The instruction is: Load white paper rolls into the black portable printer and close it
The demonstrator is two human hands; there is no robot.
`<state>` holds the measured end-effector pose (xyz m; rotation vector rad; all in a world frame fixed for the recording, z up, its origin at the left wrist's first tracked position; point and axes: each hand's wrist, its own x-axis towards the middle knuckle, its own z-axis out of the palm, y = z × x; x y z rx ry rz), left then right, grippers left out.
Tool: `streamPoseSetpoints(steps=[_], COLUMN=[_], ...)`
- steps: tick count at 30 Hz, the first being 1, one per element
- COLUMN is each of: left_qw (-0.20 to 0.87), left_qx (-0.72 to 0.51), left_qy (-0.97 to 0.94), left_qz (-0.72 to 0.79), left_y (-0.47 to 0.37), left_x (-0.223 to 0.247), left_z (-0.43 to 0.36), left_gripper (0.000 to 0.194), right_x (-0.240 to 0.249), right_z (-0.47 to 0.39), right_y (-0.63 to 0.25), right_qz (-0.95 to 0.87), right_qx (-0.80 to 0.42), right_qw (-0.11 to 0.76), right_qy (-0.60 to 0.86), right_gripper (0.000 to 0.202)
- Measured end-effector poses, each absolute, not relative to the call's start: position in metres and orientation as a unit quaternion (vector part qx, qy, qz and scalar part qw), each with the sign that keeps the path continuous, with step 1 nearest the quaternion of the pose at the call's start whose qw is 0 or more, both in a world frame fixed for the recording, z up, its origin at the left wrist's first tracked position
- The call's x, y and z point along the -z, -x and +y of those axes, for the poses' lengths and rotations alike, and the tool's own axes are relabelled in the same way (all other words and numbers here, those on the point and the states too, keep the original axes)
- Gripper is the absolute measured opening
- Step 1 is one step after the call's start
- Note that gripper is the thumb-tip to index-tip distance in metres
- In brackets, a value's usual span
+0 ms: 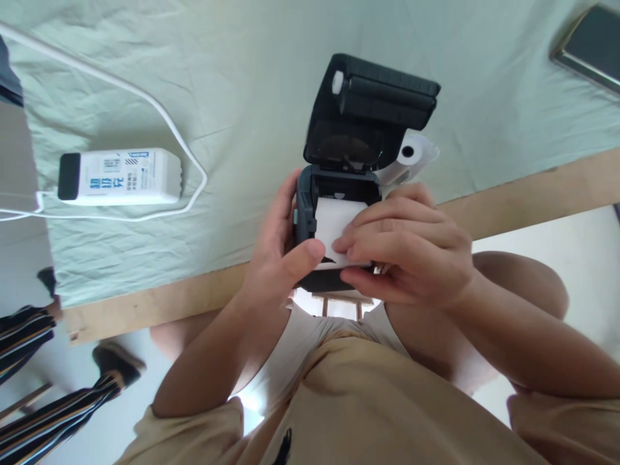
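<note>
Black printer [305, 201] open, white roll [333, 216] in its bay

On the near side of the printer are the wearer's tan shirt [372, 400] and pale shorts [278, 352]. The left hand [278, 255] wraps the printer's left side, its fingers holding it and its thumb on the near left corner of the roll. The right hand [416, 248] reaches over the printer's right side, its fingers narrow and close together on top of the roll; whether they grip it or only press, I cannot tell. Behind the roll, the printer's lid [372, 126] stands raised.

The surface [242, 194] around the printer is draped in pale green, with a bare wooden edge [159, 300] on the near side. Just beyond the printer's right side, a second roll [394, 173] is partly hidden by the lid. Left of the printer, well apart, lies a white power bank [128, 177] with a black end, a white cable [205, 177] looping past it. Far to the printer's right is a dark flat device [593, 48]. Lower than the surface, well left of the printer, show another person's striped trousers [24, 345] and dark shoes [116, 363].
</note>
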<state>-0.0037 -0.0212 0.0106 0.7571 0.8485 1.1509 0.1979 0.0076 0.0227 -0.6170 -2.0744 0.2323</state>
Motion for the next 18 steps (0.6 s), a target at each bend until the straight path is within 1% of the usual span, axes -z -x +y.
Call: streamPoseSetpoints(steps=[1, 2, 3, 4, 5, 7, 9, 11, 12, 15, 17, 18], left_qw=[0.682, 0.692, 0.675, 0.687, 0.672, 0.661, 0.661, 0.668, 0.668, 0.666, 0.667, 0.674], left_qx=[-0.533, -0.513, -0.52, -0.481, -0.485, -0.493, -0.466, -0.421, -0.407, -0.398, -0.41, -0.413], left_qy=[-0.353, -0.357, -0.364, -0.356, -0.352, -0.372, -0.375, -0.368, -0.369, -0.369, -0.36, -0.351], left_qz=[0.355, 0.361, 0.375, 0.411, 0.434, 0.426, 0.453, 0.491, 0.502, 0.512, 0.508, 0.501], left_y=[0.004, 0.004, 0.005, 0.005, 0.006, 0.006, 0.005, 0.004, 0.004, 0.004, 0.005, 0.006], left_x=[-0.011, -0.012, -0.012, -0.013, -0.015, -0.018, -0.024, -0.031, -0.034, -0.04, -0.038, -0.036], left_z=[-0.021, -0.021, -0.02, -0.02, -0.019, -0.016, -0.015, -0.015, -0.015, -0.016, -0.016, -0.015], left_gripper=[0.067, 0.065, 0.065, 0.068, 0.071, 0.088, 0.098, 0.102, 0.104, 0.107, 0.108, 0.108], right_x=[-0.022, -0.02, -0.018, -0.017, -0.016, -0.014, -0.014, -0.016, -0.018, -0.023, -0.025, -0.025], right_z=[0.008, 0.008, 0.008, 0.008, 0.009, 0.01, 0.011, 0.013, 0.013, 0.015, 0.017, 0.018], right_y=[-0.197, -0.196, -0.194, -0.193, -0.192, -0.192, -0.198, -0.207, -0.211, -0.221, -0.22, -0.219], right_qz=[-0.845, -0.843, -0.838, -0.832, -0.826, -0.807, -0.779, -0.76, -0.753, -0.737, -0.722, -0.715], right_qx=[-0.096, -0.095, -0.095, -0.093, -0.093, -0.085, -0.065, -0.045, -0.048, -0.103, -0.147, -0.159], right_qw=[0.467, 0.474, 0.484, 0.496, 0.504, 0.529, 0.554, 0.555, 0.543, 0.5, 0.508, 0.531], right_qy=[0.242, 0.236, 0.233, 0.232, 0.236, 0.249, 0.285, 0.336, 0.369, 0.442, 0.445, 0.427], right_gripper=[0.012, 0.013, 0.013, 0.012, 0.009, 0.005, 0.003, 0.01, 0.017, 0.041, 0.045, 0.042])
